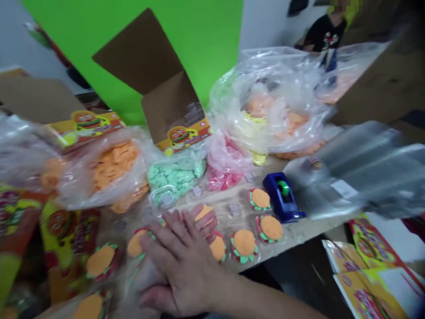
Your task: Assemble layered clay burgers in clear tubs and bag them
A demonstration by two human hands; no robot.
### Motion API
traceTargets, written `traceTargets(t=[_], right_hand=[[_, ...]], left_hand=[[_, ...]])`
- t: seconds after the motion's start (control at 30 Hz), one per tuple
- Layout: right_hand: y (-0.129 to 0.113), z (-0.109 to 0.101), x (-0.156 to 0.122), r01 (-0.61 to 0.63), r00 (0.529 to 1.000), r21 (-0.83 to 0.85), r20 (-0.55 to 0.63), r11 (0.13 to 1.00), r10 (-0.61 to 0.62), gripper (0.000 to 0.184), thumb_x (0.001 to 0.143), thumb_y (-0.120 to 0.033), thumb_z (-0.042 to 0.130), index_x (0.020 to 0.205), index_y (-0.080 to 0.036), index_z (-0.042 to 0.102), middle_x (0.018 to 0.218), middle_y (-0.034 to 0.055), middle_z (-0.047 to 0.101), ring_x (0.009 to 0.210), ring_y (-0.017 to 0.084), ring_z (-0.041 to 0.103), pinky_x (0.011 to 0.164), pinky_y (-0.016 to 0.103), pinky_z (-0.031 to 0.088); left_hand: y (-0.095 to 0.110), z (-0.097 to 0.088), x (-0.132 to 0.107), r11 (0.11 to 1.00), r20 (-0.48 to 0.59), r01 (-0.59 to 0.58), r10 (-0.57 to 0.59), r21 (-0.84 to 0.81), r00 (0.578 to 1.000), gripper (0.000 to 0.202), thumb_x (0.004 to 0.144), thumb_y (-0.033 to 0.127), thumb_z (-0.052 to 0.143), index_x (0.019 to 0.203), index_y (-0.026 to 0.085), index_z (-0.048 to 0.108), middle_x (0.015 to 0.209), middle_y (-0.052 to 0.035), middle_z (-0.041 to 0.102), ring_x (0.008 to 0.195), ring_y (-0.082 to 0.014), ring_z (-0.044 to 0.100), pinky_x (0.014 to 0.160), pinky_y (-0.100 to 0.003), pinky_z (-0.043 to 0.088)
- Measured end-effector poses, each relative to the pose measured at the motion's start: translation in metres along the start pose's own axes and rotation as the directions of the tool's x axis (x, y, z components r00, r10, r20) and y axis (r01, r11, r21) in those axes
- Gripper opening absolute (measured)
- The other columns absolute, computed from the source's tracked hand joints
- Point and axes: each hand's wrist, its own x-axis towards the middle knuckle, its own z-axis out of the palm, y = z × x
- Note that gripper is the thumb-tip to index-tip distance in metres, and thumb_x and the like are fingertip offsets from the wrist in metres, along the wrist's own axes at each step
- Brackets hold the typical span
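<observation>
My right hand [191, 261] reaches in from the lower right, palm down, fingers stretched out and apart. It lies over the row of toy burgers; one burger [203, 215] shows between its fingertips. Under and left of it is a pale, blurred shape [144, 277] that may be my left hand; its fingers are hidden. Beside the hand are more toy burgers with orange bun tops and green frills: one burger [135, 243] on the left, one burger [217, 247] at the right edge of the hand, and another burger [245, 243] further right.
Behind stand an open cardboard box [172, 106], bags of orange pieces [114, 166], green pieces [175, 177] and pink pieces [226, 170], and a large clear bag [275, 102]. A blue tape dispenser [284, 199] and plastic sleeves [358, 173] lie right. A person [327, 35] is in the background.
</observation>
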Motion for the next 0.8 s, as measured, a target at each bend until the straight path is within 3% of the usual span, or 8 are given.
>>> traceTargets(t=[0.1, 0.17, 0.27, 0.33, 0.43, 0.53, 0.63, 0.8], right_hand=[[0.023, -0.012, -0.034, -0.171, 0.985, -0.131, 0.003, 0.976, 0.173, 0.057, 0.087, -0.048, 0.04, 0.131, -0.013, 0.035, 0.138, 0.0112, 0.037, 0.131, 0.023, 0.025, 0.109, 0.047, 0.012], [0.043, -0.036, -0.068, -0.403, 0.915, -0.141, -0.089, 0.904, 0.394, 0.04, 0.088, -0.028, 0.043, 0.126, -0.015, 0.042, 0.135, 0.0135, 0.039, 0.128, 0.022, 0.032, 0.105, 0.046, 0.027], [0.062, -0.073, -0.122, -0.626, 0.77, -0.038, -0.186, 0.779, 0.61, 0.03, 0.086, -0.018, 0.045, 0.115, -0.018, 0.051, 0.122, 0.0115, 0.05, 0.113, 0.018, 0.048, 0.09, 0.033, 0.045], [0.066, -0.088, -0.153, -0.759, 0.631, 0.019, -0.226, 0.651, 0.742, 0.025, 0.086, -0.022, 0.045, 0.109, -0.02, 0.055, 0.11, 0.0093, 0.056, 0.102, 0.018, 0.054, 0.085, 0.033, 0.047], [0.067, -0.091, -0.188, -0.926, 0.326, 0.155, -0.13, 0.344, 0.936, 0.029, 0.084, -0.034, 0.047, 0.107, -0.018, 0.056, 0.099, 0.009, 0.062, 0.084, 0.02, 0.061, 0.076, 0.034, 0.049], [0.068, -0.083, -0.202, -0.892, 0.08, 0.449, 0.064, 0.043, 0.995, 0.041, 0.078, -0.044, 0.053, 0.108, -0.015, 0.056, 0.079, 0.0062, 0.065, 0.068, 0.02, 0.062, 0.065, 0.032, 0.05], [0.072, -0.078, -0.199, -0.714, 0.008, 0.69, 0.178, -0.119, 0.984, 0.047, 0.072, -0.048, 0.06, 0.106, -0.015, 0.056, 0.066, 0.0015, 0.061, 0.057, 0.017, 0.06, 0.054, 0.029, 0.049], [0.081, -0.084, -0.193, -0.627, 0.018, 0.751, 0.279, -0.207, 0.96, 0.051, 0.069, -0.048, 0.064, 0.105, -0.013, 0.051, 0.063, 0.0013, 0.06, 0.052, 0.017, 0.061, 0.051, 0.03, 0.049]], left_hand=[[0.02, 0.029, 0.015, 0.985, 0.208, 0.006, 0.031, -0.172, 0.978, 0.062, 0.08, 0.067, 0.012, 0.118, 0.037, 0.051, 0.127, 0.0039, 0.052, 0.126, -0.0223, 0.036, 0.098, -0.043, 0.039], [0.036, 0.04, 0.027, 0.973, 0.237, -0.078, 0.13, -0.218, 0.963, 0.056, 0.084, 0.06, 0.018, 0.107, 0.031, 0.06, 0.122, 0.0, 0.057, 0.12, -0.0225, 0.045, 0.098, -0.041, 0.039], [0.042, 0.079, 0.053, 0.957, 0.362, -0.277, 0.23, 0.084, 0.903, 0.029, 0.086, 0.035, 0.042, 0.106, 0.025, 0.061, 0.114, -0.0016, 0.062, 0.108, -0.0181, 0.055, 0.096, -0.032, 0.04], [0.033, 0.121, 0.075, 0.849, 0.522, -0.392, 0.168, 0.355, 0.836, 0.033, 0.086, 0.02, 0.039, 0.114, 0.022, 0.056, 0.118, -0.0035, 0.06, 0.106, -0.0156, 0.055, 0.093, -0.027, 0.04], [0.015, 0.18, 0.106, 0.684, 0.423, -0.325, 0.026, 0.653, 0.906, 0.029, 0.086, 0.024, 0.039, 0.1, 0.015, 0.063, 0.103, -0.0127, 0.065, 0.099, -0.0226, 0.059, 0.086, -0.033, 0.042], [0.006, 0.212, 0.128, 0.627, 0.289, -0.198, -0.046, 0.753, 0.956, 0.037, 0.087, 0.036, 0.038, 0.087, 0.008, 0.064, 0.093, -0.0194, 0.066, 0.094, -0.0275, 0.06, 0.081, -0.039, 0.043], [0.004, 0.222, 0.136, 0.594, 0.226, -0.127, -0.095, 0.795, 0.97, 0.036, 0.085, 0.042, 0.045, 0.089, 0.01, 0.061, 0.092, -0.0121, 0.066, 0.09, -0.0213, 0.061, 0.08, -0.039, 0.045], [-0.004, 0.227, 0.14, 0.601, 0.189, -0.061, -0.153, 0.797, 0.97, 0.029, 0.085, 0.039, 0.048, 0.092, 0.013, 0.059, 0.091, -0.0059, 0.063, 0.086, -0.017, 0.06, 0.079, -0.037, 0.047]])
